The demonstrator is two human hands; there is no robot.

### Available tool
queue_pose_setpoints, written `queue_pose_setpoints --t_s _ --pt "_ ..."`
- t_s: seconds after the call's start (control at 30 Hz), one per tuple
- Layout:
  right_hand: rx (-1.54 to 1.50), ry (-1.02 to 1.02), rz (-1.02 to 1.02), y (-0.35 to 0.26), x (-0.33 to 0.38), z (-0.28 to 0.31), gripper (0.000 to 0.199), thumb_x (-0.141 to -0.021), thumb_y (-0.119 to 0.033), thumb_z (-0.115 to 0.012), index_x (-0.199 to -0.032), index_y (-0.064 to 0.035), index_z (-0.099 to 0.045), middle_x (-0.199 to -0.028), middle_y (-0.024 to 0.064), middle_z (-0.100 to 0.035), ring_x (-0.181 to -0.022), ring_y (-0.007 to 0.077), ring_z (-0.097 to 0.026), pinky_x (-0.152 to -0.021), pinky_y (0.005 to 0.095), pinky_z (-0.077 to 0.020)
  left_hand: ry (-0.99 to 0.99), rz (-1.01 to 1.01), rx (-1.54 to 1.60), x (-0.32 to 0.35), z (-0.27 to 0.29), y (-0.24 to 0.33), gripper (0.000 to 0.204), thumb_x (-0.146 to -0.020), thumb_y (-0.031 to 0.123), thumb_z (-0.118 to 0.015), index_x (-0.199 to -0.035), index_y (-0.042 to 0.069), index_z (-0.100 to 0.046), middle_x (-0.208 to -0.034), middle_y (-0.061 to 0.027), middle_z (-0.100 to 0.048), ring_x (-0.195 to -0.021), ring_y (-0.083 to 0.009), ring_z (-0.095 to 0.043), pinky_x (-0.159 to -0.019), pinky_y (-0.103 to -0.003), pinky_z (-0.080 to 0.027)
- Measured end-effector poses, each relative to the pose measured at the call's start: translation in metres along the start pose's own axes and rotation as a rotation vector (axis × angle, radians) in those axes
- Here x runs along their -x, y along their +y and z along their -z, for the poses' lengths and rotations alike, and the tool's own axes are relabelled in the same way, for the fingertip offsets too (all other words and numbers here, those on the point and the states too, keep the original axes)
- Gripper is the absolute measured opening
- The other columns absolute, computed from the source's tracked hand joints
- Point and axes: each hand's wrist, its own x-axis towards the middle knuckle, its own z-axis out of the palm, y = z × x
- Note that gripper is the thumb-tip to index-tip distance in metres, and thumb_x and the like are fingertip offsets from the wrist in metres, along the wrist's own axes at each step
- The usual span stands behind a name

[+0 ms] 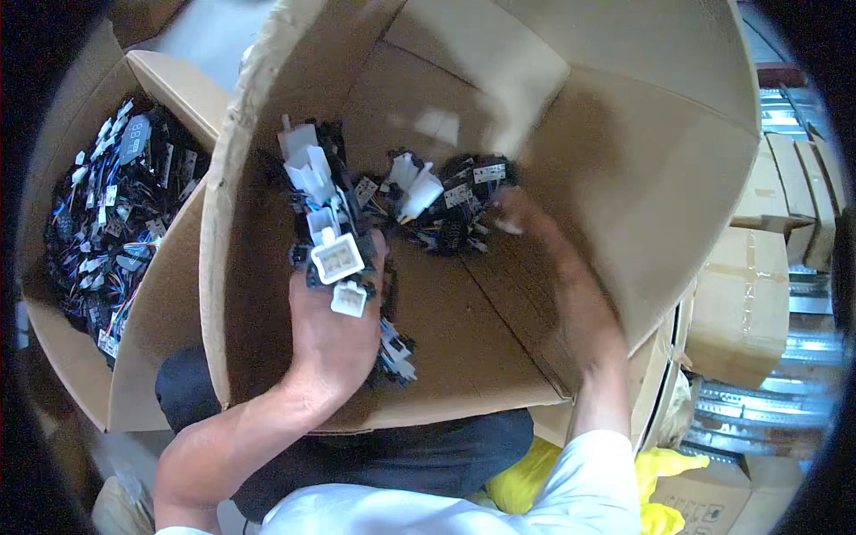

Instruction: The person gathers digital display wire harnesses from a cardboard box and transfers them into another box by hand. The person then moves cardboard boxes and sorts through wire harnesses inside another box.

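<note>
Brown cardboard: one large box (660, 134), uncovered, filling the centre of the frame, a person seated at its near edge.

Left hand (337, 330), left of centre: closed round a wiring bundle (312, 174), white plastic connectors uppermost, black parts behind.

Right hand (520, 209), right of centre: fingers at the edge of a harness pile (456, 198) inside the large box; blurred from where I stand, so I cannot tell how far the fingers are spread or whether they grip anything.

Connector cluster (397, 352), small, just beside the left wrist (lying loose or trailing from the bundle, I cannot tell).

Second box (156, 303), left of the frame: well filled with tangled harnesses (107, 223), coloured wires and white connectors.

Progress, by my reckoning: one bundle in hand; the pile not yet lifted; the second box heavily stocked. The work looks unfinished, its full count unknowable from here.
</note>
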Motion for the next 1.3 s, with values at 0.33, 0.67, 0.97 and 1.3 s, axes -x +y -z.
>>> queue_pose_setpoints --t_s 0.33,0.67,0.97,1.3 --pt "0.439 0.151 0.121 0.09 -0.013 -0.116 0.033 -0.093 -0.019 -0.061 -0.119 0.0007 -0.062 -0.116 0.0209 -0.066 -0.106 0.0319 -0.063 -0.09 0.0444 -0.0502 -0.036 0.137 0.6 0.0 0.0 -0.001 0.023 -0.098 0.015 -0.047 -0.112 0.005 -0.062 -0.107 -0.0075 -0.068 -0.101 -0.0183 -0.063 -0.091 -0.033 -0.047" --pt "0.379 0.186 -0.208 -0.233 0.127 0.03 0.032 -0.099 -0.034 -0.06 -0.106 -0.0028 -0.067 -0.085 0.0122 -0.069 -0.066 0.0212 -0.061 -0.061 0.0389 -0.0497 0.074 0.096 0.257 -0.002 0.003 0.007 0.022 -0.096 0.012 -0.058 -0.111 -0.003 -0.066 -0.102 -0.0157 -0.072 -0.096 -0.0187 -0.065 -0.086 -0.037 -0.049" --pt "0.128 0.384 -0.204 -0.254 0.165 0.065 0.034 -0.1 -0.037 -0.059 -0.101 -0.0044 -0.069 -0.062 0.0018 -0.056 -0.05 0.0093 -0.052 -0.048 0.0259 -0.0424 0.052 -0.069 0.364 0.011 0.005 0.019 0.026 -0.091 0.016 -0.07 -0.11 -0.002 -0.064 -0.096 -0.0069 -0.071 -0.089 -0.0101 -0.06 -0.082 -0.031 -0.049" --pt "0.552 0.138 0.209 -0.346 0.202 -0.007 0.02 -0.089 -0.02 -0.071 -0.091 -0.0006 -0.068 -0.075 0.0155 -0.064 -0.067 0.0263 -0.063 -0.062 0.0384 -0.0497 -0.143 -0.229 0.391 0.022 0.006 0.025 0.016 -0.084 -0.003 -0.067 -0.099 0.002 -0.065 -0.09 -0.0006 -0.066 -0.086 -0.008 -0.059 -0.076 -0.027 -0.05"
